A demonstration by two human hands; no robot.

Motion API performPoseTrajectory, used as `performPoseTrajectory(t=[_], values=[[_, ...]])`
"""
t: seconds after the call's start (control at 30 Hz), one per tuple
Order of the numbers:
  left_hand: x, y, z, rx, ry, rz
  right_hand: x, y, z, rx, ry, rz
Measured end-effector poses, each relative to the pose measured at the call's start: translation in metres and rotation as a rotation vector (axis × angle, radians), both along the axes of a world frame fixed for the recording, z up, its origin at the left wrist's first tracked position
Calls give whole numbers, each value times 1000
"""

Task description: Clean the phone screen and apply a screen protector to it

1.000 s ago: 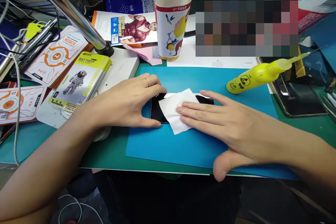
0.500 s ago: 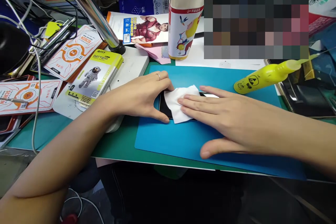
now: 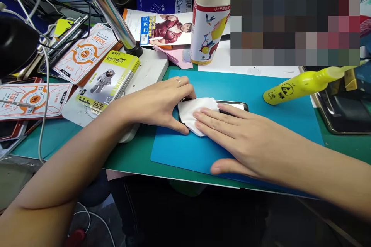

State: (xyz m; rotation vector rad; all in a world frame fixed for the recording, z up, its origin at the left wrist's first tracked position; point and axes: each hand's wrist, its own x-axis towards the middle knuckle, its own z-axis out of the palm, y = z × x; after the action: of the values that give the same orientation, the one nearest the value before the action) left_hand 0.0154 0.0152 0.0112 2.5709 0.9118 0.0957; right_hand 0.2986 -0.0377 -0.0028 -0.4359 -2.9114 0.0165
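Observation:
A phone [image 3: 241, 105] with a dark, shiny face lies flat on the blue mat [image 3: 179, 150]. Much of it is hidden by a white cloth [image 3: 189, 107] and my hands. My left hand [image 3: 164, 102], a ring on one finger, grips the phone's left end between thumb and fingers. Stretched flat, the fingers of my right hand [image 3: 243, 135] press the cloth onto the phone's face, the thumb spread out toward me over the mat.
A yellow squeeze bottle [image 3: 292, 87] stands on the mat's right side, near another dark phone [image 3: 339, 115]. Behind is a tall drink bottle [image 3: 207, 27]. At left are a battery box [image 3: 108, 79], screen boxes [image 3: 87, 52], a lamp post [image 3: 113, 7] and cables.
The camera view has shifted slightly. My right hand has slid the cloth a little left relative to the phone, so more of the phone's right end shows. My left hand keeps its grip.

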Motion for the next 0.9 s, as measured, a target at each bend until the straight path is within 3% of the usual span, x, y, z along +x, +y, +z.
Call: performPoseTrajectory(t=[0.2,0.37,0.5,0.73,0.9], values=[[0,0,1,-24,-7,13,39,-13,8,66,-67,-19],[1,0,1,-40,-5,19,47,-15,13,101,-104,-30],[2,1,2,-60,8,27,36,-10,12,78,-83,-49],[1,1,1,-59,-7,16,-8,16,3,0,-29,-30],[1,2,0,-72,-21,21,-9,29,3,42,51,-32]])
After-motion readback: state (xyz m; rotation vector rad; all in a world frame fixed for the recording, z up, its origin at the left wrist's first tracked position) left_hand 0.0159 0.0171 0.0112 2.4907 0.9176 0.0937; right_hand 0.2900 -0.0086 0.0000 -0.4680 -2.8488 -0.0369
